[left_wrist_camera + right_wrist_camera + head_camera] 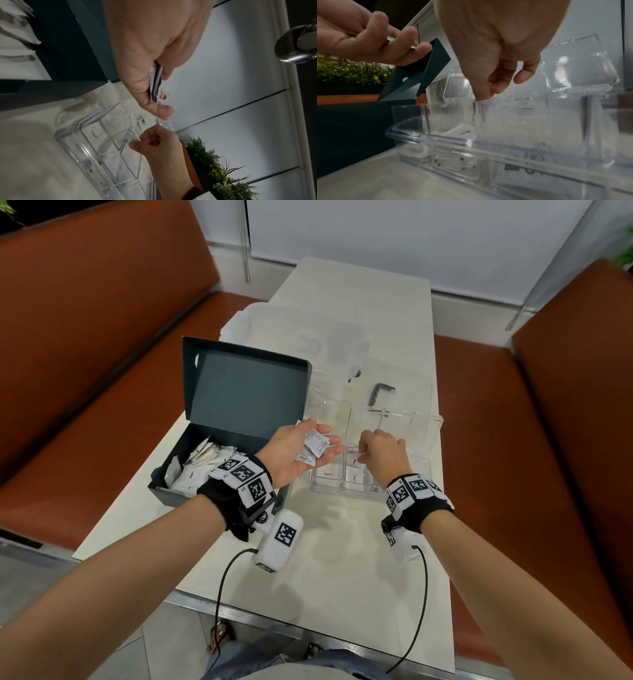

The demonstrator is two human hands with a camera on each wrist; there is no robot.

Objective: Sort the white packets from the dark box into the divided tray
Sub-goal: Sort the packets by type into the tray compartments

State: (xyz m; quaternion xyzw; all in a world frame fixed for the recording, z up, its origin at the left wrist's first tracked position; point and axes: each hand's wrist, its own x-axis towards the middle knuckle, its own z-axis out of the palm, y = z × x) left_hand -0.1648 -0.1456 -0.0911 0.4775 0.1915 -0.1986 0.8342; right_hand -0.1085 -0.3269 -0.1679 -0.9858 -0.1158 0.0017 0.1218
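Left hand [294, 450]: palm up between the dark box [219, 453] and the divided tray [370, 470], fingers loosely cupped round a small stack of white packets [313, 448].
Right hand [382, 455]: knuckles up over the tray's middle compartments, grip closed fingertip to thumb; whether a packet sits in that pinch cannot be told.
Box: lid propped open, set on the counter [342, 559] just left of the tray, many packets loose inside.
Tray: clear plastic, hinged lid thrown back, a few packets already lying in the near compartments, one marked "Sugar".
Handling, as a judgement: packets likely very light, thin, flexible, with slick paper faces prone to sliding off one another; best taken singly by an edge or corner between thumb and forefinger. Tray probably light enough to skid if knocked.
Head view only: the whole layout, box contents, printed faces of the held packets.
Left wrist view only: the stack edge-on under the thumb, several thin layers.
Right wrist view only: fingertips at the tray's rim, side-on.
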